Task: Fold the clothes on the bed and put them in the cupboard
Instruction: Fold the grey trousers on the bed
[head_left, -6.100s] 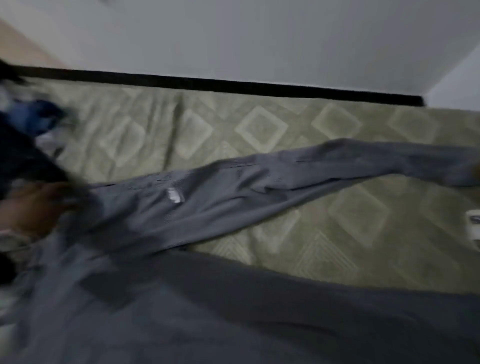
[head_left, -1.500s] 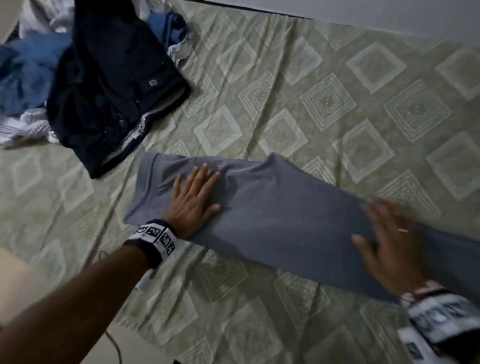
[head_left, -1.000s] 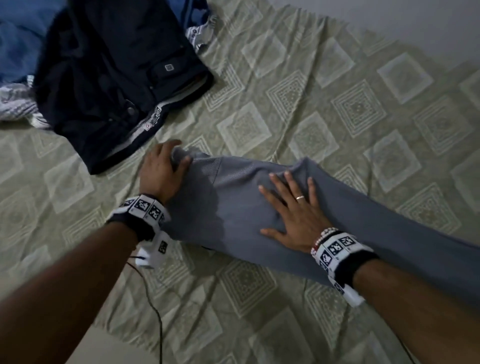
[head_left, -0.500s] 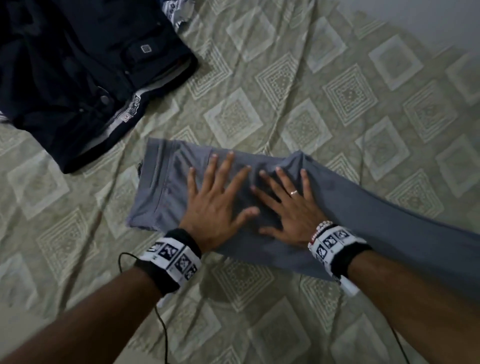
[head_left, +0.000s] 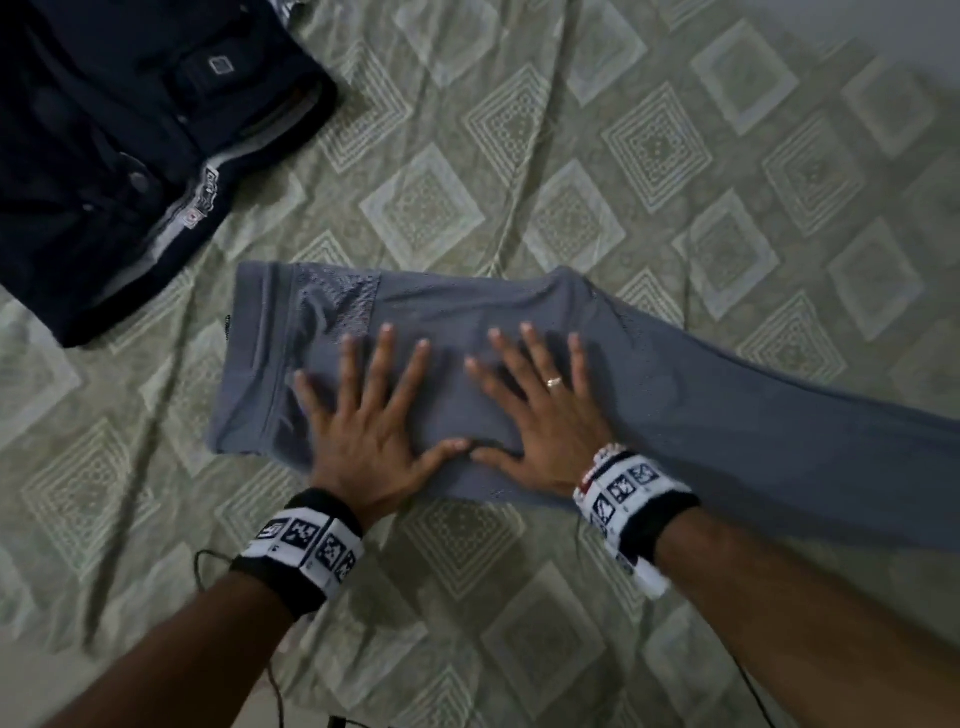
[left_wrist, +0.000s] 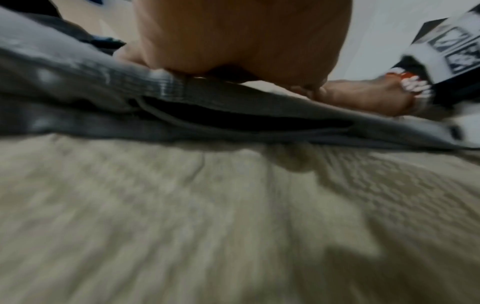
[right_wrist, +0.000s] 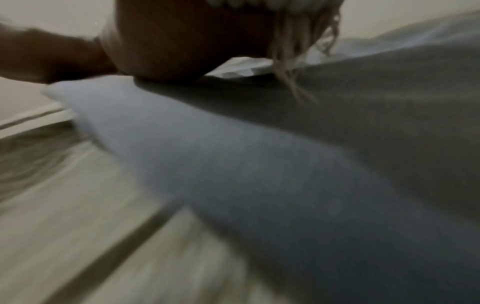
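Grey trousers (head_left: 701, 415) lie folded lengthwise across the green patterned bed sheet (head_left: 571, 218), waistband at the left, legs running off to the right. My left hand (head_left: 369, 415) presses flat on the seat near the waistband, fingers spread. My right hand (head_left: 535, 410) lies flat beside it, fingers spread, a ring on one finger; the two thumbs almost touch. In the left wrist view the grey trousers (left_wrist: 233, 115) show under my palm (left_wrist: 246, 41). The right wrist view shows the grey trousers (right_wrist: 285, 164) under the heel of my right hand (right_wrist: 182, 41), blurred.
A dark navy garment (head_left: 130, 145) with a light inner waistband lies at the upper left, close to the trousers' waistband. A thin black cable (head_left: 208, 566) trails from my left wrist band across the sheet. A pale wall (head_left: 909, 31) stands at the upper right.
The trousers were spread out, then doubled over lengthwise. In the last second my left hand left the waistband edge and came down flat beside the right. Both hands have since slid slightly toward me.
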